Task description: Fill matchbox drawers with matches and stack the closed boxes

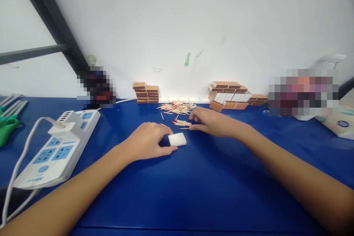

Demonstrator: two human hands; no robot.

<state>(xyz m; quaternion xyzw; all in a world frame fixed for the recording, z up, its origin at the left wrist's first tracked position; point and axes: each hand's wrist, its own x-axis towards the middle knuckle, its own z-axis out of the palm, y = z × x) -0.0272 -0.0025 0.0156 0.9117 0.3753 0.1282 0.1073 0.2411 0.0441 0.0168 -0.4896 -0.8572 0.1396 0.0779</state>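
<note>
A small white matchbox tray (177, 139) lies on the blue tabletop. Its left side sits between the thumb and forefinger of my left hand (148, 141), which curves around it in a loose grip. Just beyond the tray is a small bunch of red-tipped matches (181, 122). My right hand (208, 121) reaches in from the right, with thumb and curled fingers at the plain ends of these matches. A larger heap of loose matches (178, 107) spreads behind, near the wall.
Stacked matchboxes (146, 94) stand against the wall on the left, and another stack of matchboxes (229, 96) on the right. A white power strip (59, 151) with a plugged-in cable is at the left. Green-handled scissors (8, 125) lie at the far left edge.
</note>
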